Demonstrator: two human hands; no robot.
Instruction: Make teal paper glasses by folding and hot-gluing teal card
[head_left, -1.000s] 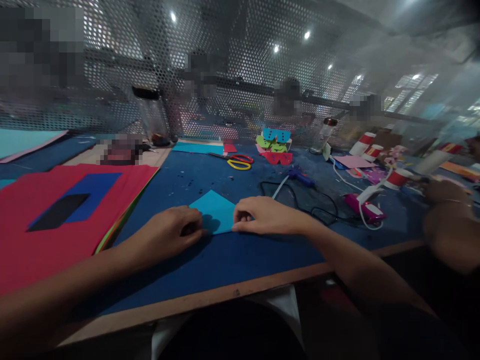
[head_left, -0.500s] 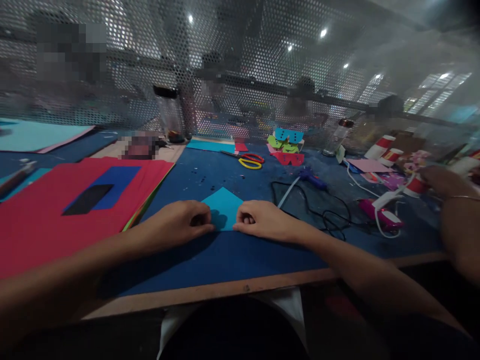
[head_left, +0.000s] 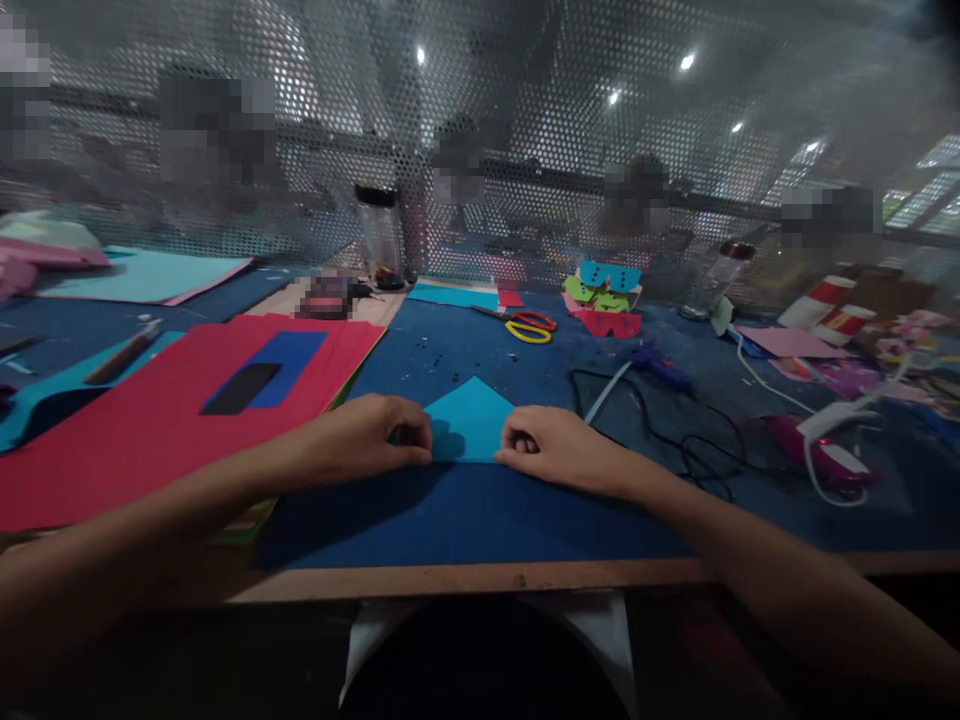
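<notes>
Between the two hands, a blue paper [head_left: 472,422] lies on the table [head_left: 487,520], its point directed away from the person. The left hand [head_left: 394,432] is closed at its lower left corner, with thumb and fingertips brought together there. The right hand [head_left: 547,440] is closed in the same way at the lower right corner. The hands are a little apart from each other, and the paper fills the gap. To the left of the left hand are red sheets [head_left: 161,430], and on them a black piece [head_left: 238,392] partly covers a dark blue piece [head_left: 300,362]. Beyond the hands lie scissors [head_left: 529,327]; a jar [head_left: 381,240] stands farther to the left of these. Beyond the right hand, to its right, is a glue gun [head_left: 664,370], then a pink device [head_left: 814,450].
</notes>
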